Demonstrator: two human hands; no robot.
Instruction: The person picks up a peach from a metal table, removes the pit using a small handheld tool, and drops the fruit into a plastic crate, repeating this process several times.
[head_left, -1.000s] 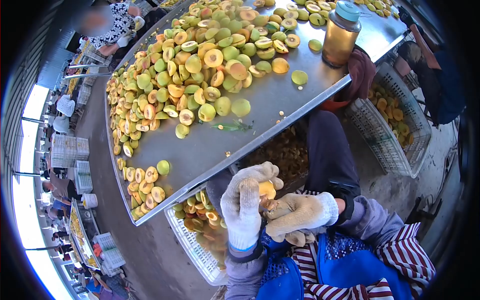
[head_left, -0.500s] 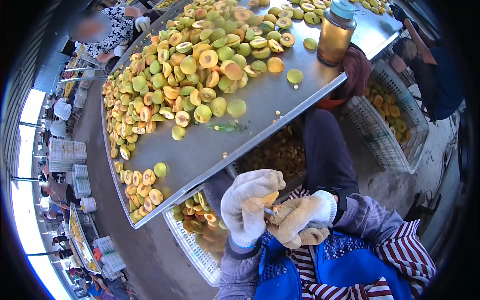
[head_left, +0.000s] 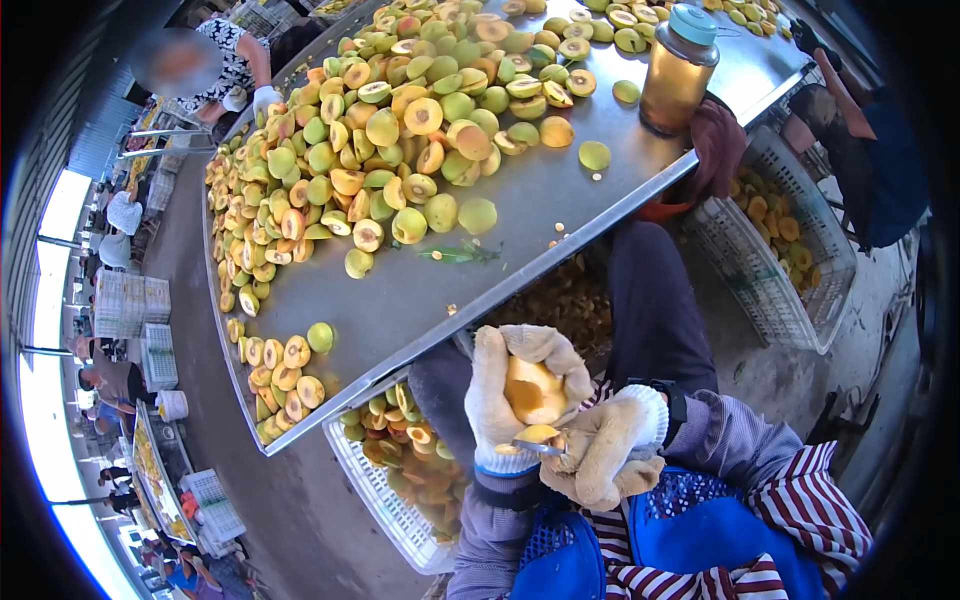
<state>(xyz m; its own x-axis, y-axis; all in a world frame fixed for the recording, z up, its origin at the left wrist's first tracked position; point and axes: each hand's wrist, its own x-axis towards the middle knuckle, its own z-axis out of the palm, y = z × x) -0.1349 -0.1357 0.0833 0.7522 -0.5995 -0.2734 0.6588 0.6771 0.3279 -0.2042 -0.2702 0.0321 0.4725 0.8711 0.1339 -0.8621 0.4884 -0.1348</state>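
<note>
Steel table [head_left: 400, 290] beyond the hands is heaped with halved fruit [head_left: 400, 130], so plenty looks left to pit! Left hand [head_left: 500, 405] cups a peach half [head_left: 533, 388] cut-side up, right hand [head_left: 600, 462] clenched on a small blade [head_left: 530, 447] at its lower edge. White crate [head_left: 385, 492] below the left hand looks partly filled, a bottle [head_left: 678, 68] far beyond the right

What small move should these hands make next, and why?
Probably draw the blade in the right hand through the lower edge of the fruit half. The left hand cups it with the cut face showing, and the blade sits right at that edge.
</note>
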